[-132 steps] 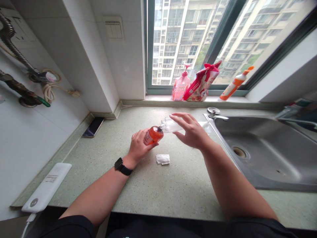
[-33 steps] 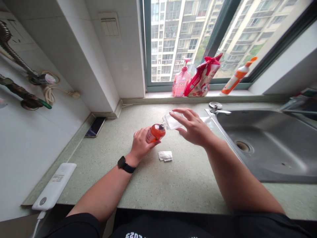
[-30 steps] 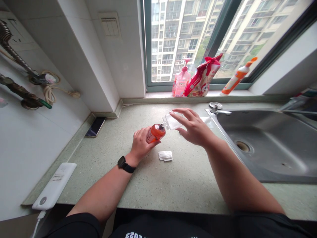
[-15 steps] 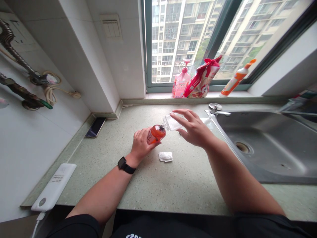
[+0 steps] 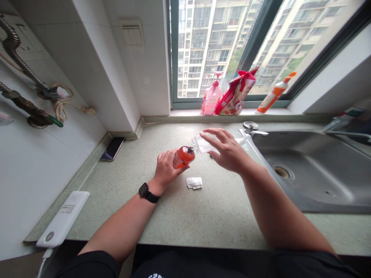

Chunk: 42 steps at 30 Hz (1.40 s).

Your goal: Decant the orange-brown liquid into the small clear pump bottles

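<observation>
My left hand is wrapped round a bottle of orange liquid, which is tilted to the right. A clear bottle lies tilted in my right hand, gripped between thumb and fingers. The dark neck of the orange bottle meets the clear bottle's mouth; whether liquid is flowing I cannot tell. Just below the bottles, a folded white tissue lies on the speckled counter. Part of a small dark object shows under my right hand.
A steel sink with a tap is on the right. On the sill stand a pink pump bottle, a red bag and an orange-white bottle. A phone and a white power bank lie left.
Both hands hold the same two bottles in nearly the same pose. The view has shifted very slightly; nothing has been let go.
</observation>
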Motion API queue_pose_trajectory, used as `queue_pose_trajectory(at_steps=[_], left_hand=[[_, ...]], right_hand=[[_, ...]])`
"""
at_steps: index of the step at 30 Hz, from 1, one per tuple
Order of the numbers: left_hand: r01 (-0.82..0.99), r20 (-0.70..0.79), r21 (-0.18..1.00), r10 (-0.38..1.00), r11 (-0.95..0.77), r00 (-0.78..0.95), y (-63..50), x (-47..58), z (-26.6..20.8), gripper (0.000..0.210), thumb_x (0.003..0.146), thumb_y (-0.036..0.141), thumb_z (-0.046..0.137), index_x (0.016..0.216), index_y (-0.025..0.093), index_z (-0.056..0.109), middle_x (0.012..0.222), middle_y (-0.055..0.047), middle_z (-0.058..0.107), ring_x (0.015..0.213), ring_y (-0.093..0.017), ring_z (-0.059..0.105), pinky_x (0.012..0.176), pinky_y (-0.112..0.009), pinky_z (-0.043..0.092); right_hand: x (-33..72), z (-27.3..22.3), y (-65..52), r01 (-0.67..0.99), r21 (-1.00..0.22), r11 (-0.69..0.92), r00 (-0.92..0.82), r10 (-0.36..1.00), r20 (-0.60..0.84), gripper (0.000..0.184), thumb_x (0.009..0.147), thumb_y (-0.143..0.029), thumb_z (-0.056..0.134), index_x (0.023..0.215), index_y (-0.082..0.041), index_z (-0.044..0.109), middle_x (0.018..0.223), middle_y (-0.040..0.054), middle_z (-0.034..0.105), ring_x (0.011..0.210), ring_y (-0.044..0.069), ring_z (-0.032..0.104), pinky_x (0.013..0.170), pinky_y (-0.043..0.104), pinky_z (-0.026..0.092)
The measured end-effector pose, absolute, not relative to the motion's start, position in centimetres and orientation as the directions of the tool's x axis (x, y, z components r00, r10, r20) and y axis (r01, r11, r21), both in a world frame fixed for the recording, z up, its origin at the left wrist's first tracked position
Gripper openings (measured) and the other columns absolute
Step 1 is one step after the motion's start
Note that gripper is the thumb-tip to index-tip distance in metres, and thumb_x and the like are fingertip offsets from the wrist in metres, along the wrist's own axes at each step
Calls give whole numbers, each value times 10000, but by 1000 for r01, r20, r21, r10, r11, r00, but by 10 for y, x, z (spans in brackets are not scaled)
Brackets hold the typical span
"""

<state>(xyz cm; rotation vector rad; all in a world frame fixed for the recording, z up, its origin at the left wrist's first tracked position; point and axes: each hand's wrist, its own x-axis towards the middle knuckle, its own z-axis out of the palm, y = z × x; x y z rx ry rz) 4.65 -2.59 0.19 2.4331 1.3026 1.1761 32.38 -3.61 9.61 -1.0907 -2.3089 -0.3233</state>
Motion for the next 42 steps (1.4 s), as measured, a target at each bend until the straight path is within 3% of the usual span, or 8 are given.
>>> queue_pose_trajectory(at_steps=[25,42], left_hand=[[659,571,452,763,-601,303,-26,48,3,663,924,714,681,1356,218,598,1211,-132,742,1119,-323,701,1072,-503,480],[662,575,448,761,-601,302,-25,47,3,638,933,682,684,1340,200,584,1200,-132,740,1099,-324,700,1063,-509,483]], right_hand=[[322,102,-36,774,12,633,-537,647,541,896,913,-112,643,1692,-380,291,1528,124,570,1366,371,549,1157,656,477],[317,109,-34,767,59,639,-567,632,529,795,935,-113,625,1659,-326,375,1498,152,591,1379,364,540,1153,619,479]])
